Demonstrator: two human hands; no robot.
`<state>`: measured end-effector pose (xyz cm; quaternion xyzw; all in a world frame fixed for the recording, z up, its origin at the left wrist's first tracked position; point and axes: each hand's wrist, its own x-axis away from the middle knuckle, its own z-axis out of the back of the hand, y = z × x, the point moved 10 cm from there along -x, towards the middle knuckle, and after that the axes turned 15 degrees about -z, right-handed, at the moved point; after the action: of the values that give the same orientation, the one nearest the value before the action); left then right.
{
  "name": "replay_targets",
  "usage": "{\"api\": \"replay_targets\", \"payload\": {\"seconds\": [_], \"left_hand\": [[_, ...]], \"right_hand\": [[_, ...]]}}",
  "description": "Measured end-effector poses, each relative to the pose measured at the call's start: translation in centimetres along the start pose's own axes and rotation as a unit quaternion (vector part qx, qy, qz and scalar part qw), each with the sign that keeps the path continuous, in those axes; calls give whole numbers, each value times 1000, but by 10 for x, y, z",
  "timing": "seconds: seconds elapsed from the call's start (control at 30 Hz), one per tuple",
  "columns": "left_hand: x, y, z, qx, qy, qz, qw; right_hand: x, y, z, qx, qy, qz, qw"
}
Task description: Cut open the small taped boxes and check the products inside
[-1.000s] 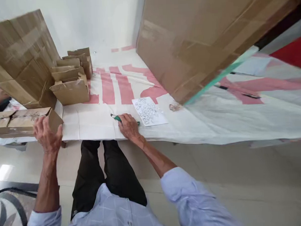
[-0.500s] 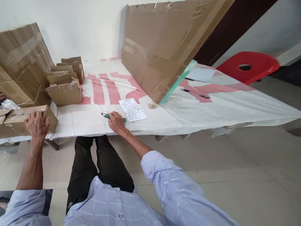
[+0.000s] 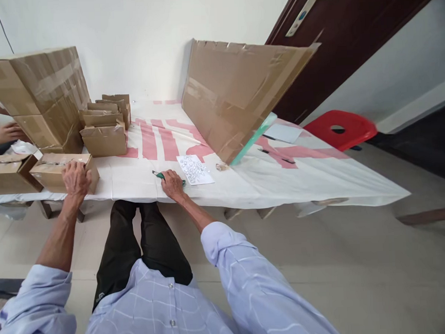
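Observation:
My left hand (image 3: 75, 178) rests palm down on the near corner of a small cardboard box (image 3: 49, 173) at the table's left front edge, fingers curled over its top. My right hand (image 3: 172, 183) lies on a green utility knife (image 3: 158, 175) on the white and red cloth, fingers closed over its handle. A white sheet with small printed marks (image 3: 194, 169) lies just right of that hand.
A low table with a white and red cloth (image 3: 288, 179). A big taped carton (image 3: 41, 95) and several small boxes (image 3: 104, 127) stand at the left. A large flat cardboard sheet (image 3: 234, 88) leans on the wall. Another person's hand (image 3: 5, 133) shows far left. A red stool (image 3: 340, 129) stands right.
The view has pulled back and up, showing the door and floor. My left hand has slid along the small box's top. My right hand stays on the knife.

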<state>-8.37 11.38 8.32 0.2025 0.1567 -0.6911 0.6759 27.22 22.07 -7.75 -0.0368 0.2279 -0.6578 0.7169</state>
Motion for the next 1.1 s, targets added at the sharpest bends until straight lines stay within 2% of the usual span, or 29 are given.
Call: {"api": "replay_targets", "payload": {"seconds": [0.3, 0.43, 0.67, 0.9, 1.0, 1.1], "left_hand": [[-6, 115, -26, 3, -30, -72, 997], [-6, 137, -24, 33, -27, -98, 994], [-5, 136, -20, 53, -28, -147, 987], [-17, 135, -15, 72, -52, -171, 981], [-25, 108, 2, 107, -11, -136, 985], [-26, 54, 22, 116, 64, -37, 991]], "right_hand": [[1, 4, -6, 17, 3, 6, 1000], [3, 6, -7, 18, 2, 13, 1000], [4, 7, -6, 13, 1, 10, 1000], [4, 6, -4, 15, -1, 5, 1000], [4, 5, -4, 16, -4, 3, 1000], [3, 6, -4, 14, -8, 0, 1000]]}}
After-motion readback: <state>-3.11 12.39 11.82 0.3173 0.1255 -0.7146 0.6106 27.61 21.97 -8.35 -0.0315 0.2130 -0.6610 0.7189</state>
